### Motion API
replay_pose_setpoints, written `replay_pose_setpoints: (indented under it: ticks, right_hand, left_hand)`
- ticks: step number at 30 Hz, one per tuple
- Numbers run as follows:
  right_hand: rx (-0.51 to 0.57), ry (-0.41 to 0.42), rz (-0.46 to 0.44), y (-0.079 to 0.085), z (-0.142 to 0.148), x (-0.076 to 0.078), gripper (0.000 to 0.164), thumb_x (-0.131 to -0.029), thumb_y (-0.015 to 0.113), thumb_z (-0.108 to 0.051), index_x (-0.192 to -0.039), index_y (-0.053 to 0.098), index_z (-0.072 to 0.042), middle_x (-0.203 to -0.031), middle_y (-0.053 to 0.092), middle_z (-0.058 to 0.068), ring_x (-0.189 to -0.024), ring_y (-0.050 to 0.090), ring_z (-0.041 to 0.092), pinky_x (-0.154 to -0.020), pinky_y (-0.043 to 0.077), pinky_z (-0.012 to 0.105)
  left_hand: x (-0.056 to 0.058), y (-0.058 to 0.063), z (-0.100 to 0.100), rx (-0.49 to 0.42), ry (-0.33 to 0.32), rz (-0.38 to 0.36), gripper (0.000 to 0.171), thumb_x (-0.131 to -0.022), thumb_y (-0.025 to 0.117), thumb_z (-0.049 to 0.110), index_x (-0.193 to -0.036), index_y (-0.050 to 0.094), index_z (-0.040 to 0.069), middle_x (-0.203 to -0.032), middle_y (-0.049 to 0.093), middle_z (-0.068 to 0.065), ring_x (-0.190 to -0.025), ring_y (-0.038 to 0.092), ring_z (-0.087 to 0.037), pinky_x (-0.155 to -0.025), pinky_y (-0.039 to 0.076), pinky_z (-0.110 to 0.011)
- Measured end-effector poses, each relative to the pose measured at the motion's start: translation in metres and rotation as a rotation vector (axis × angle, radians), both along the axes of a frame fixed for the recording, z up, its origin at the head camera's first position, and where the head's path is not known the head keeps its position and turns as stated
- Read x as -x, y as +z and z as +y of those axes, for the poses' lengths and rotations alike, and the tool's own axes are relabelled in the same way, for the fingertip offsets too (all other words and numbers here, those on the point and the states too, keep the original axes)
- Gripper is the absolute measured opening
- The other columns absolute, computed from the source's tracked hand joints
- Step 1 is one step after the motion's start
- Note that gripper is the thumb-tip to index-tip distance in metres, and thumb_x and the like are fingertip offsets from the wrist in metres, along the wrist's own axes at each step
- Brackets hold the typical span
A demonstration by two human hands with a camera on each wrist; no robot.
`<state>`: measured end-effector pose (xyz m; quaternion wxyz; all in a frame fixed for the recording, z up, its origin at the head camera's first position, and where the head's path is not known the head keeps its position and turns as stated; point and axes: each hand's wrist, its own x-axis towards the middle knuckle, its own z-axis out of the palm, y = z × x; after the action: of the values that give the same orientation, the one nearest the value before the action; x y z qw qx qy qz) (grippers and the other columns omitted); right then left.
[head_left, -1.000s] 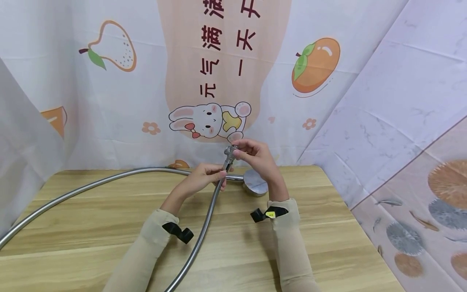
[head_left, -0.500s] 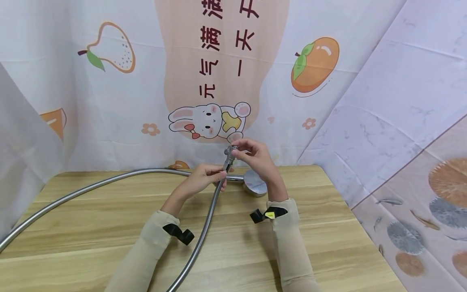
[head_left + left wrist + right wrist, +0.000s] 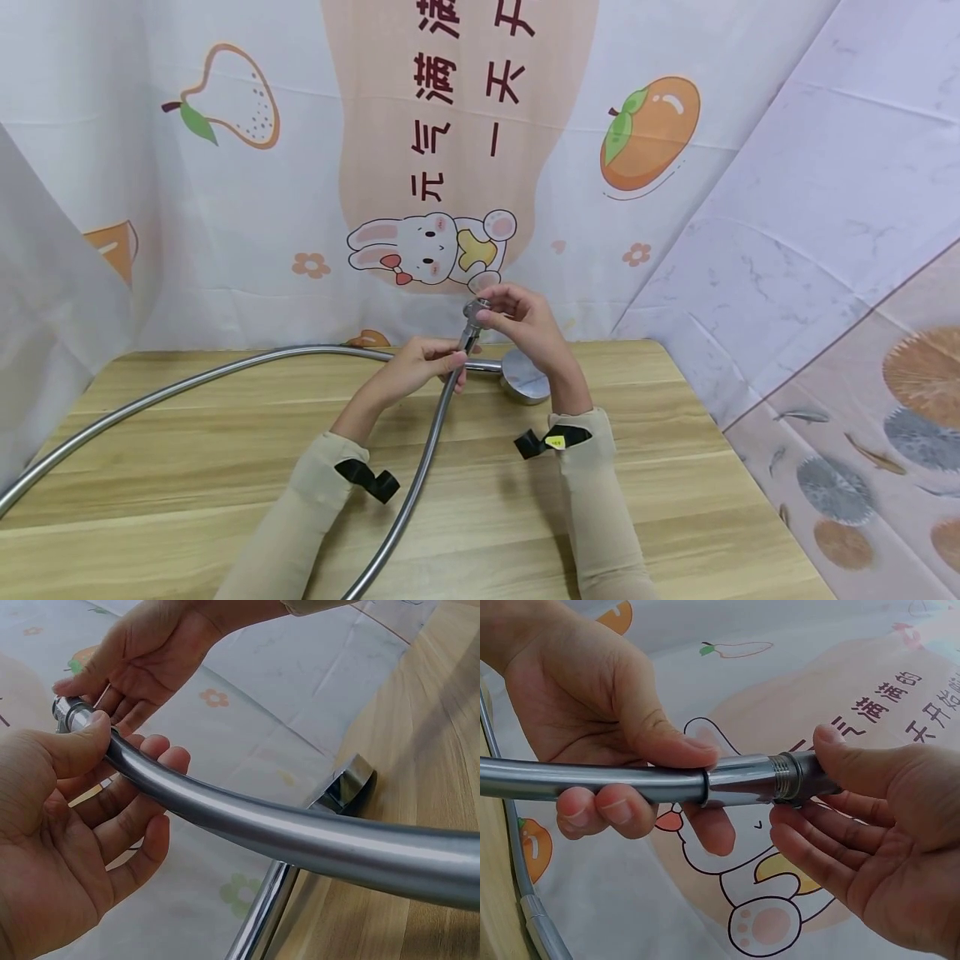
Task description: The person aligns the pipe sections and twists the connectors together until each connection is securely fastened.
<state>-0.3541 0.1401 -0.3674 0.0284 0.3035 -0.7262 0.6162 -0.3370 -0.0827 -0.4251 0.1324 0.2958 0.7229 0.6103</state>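
My left hand [image 3: 405, 373] grips a flexible metal shower hose [image 3: 426, 467] close to its end, with the thumb on top and fingers beneath. A smooth conical chrome nut [image 3: 742, 780] caps that end. My right hand [image 3: 531, 329] pinches a small chrome fitting [image 3: 474, 310] between thumb and fingers. In the right wrist view, the fitting meets the nut in line, and a band of screw thread [image 3: 782, 777] shows between them. The far side of the fitting is hidden by the right fingers. Both hands are raised above the back of the table.
A round chrome shower head [image 3: 525, 379] lies near the table's back edge, partly behind the right wrist. From its handle, hose curves left across the wooden table [image 3: 225, 467]. A printed curtain [image 3: 247, 208] hangs directly behind the table.
Both hands stay almost in place. My right fingers shift very slightly on the fitting, while the left hand keeps the same hold on the hose.
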Motion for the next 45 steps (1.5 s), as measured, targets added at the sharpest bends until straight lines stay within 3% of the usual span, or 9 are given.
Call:
replay_pose_setpoints:
  ticks: [7, 18, 27, 32, 40, 45]
  right_hand:
    - [-0.026, 0.024, 0.004, 0.0006, 0.0047, 0.0009, 0.029, -0.093, 0.068, 0.006, -0.121, 0.063, 0.010, -0.099, 0.071, -0.002, -0.090, 0.069, 0.011, -0.082, 0.059, 0.027]
    - [-0.037, -0.009, 0.003, 0.0026, 0.0040, -0.0007, 0.030, -0.092, 0.071, 0.004, -0.121, 0.065, 0.008, -0.096, 0.071, -0.003, -0.087, 0.069, 0.010, -0.079, 0.059, 0.025]
    - [-0.081, -0.047, 0.005, 0.0027, 0.0065, -0.0012, 0.030, -0.093, 0.071, 0.001, -0.123, 0.068, 0.006, -0.096, 0.072, -0.001, -0.085, 0.069, 0.010, -0.081, 0.060, 0.034]
    - [-0.093, -0.058, 0.003, 0.0033, 0.0067, -0.0015, 0.029, -0.093, 0.071, 0.000, -0.122, 0.068, 0.006, -0.096, 0.072, 0.003, -0.085, 0.068, 0.010, -0.079, 0.059, 0.027]
    - [-0.118, -0.104, 0.019, 0.0035, 0.0062, -0.0015, 0.026, -0.093, 0.073, -0.003, -0.118, 0.071, 0.004, -0.102, 0.071, 0.024, -0.086, 0.068, 0.012, -0.074, 0.055, 0.023]
    - [-0.109, -0.095, 0.016, 0.0031, 0.0056, -0.0014, 0.024, -0.093, 0.073, -0.003, -0.116, 0.070, 0.004, -0.100, 0.073, 0.017, -0.086, 0.069, 0.011, -0.073, 0.055, 0.023]
  left_hand:
    - [0.0008, -0.0013, 0.0002, -0.011, 0.002, -0.001, 0.036, -0.108, 0.053, 0.025, -0.133, 0.066, 0.003, -0.086, 0.070, -0.010, -0.083, 0.074, -0.025, -0.080, 0.060, -0.035]
    - [0.0010, -0.0013, 0.0007, -0.024, -0.001, 0.004, 0.036, -0.108, 0.053, 0.025, -0.133, 0.066, 0.002, -0.085, 0.070, -0.009, -0.080, 0.074, -0.021, -0.079, 0.060, -0.034]
    - [-0.0001, -0.0004, 0.0007, -0.038, 0.004, -0.005, 0.037, -0.108, 0.054, 0.025, -0.133, 0.065, 0.000, -0.084, 0.070, -0.008, -0.079, 0.073, -0.019, -0.078, 0.060, -0.034]
    - [-0.0002, -0.0003, 0.0008, -0.036, 0.004, -0.009, 0.036, -0.107, 0.054, 0.026, -0.132, 0.066, 0.002, -0.084, 0.070, -0.008, -0.079, 0.073, -0.019, -0.078, 0.060, -0.034]
    - [-0.0003, -0.0008, 0.0003, -0.034, 0.002, -0.004, 0.037, -0.107, 0.054, 0.026, -0.132, 0.066, 0.002, -0.084, 0.070, -0.008, -0.079, 0.073, -0.020, -0.078, 0.060, -0.033]
    - [0.0001, -0.0011, 0.0002, -0.036, -0.001, -0.002, 0.037, -0.107, 0.054, 0.026, -0.132, 0.066, 0.002, -0.085, 0.070, -0.009, -0.079, 0.073, -0.020, -0.078, 0.060, -0.034]
